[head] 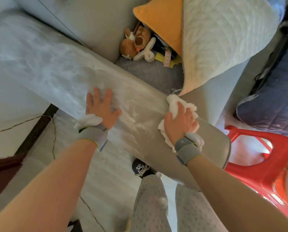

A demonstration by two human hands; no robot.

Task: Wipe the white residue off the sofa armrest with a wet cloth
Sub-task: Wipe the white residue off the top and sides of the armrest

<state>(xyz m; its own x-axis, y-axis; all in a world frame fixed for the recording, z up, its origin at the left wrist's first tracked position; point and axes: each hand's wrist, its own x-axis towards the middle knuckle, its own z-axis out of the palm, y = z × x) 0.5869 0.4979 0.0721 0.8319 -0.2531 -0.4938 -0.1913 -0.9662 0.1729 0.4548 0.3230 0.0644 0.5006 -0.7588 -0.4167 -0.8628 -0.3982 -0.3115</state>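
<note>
1. We saw the long, rounded beige fabric sofa armrest run diagonally from upper left to lower right, its top dusted with powdery white residue.
2. Our right hand was curled over a crumpled white wet cloth, pinning it to the armrest near the lower-right end.
3. Our left hand lay flat on the armrest with fingers spread, holding nothing.
4. The residue lay between the two hands and carried on up-left past the left one; we judged the right hand nearer the thickest patch, just to its left.
5. We judged that the coming stroke should follow the armrest's long axis, up and to the left.
</note>
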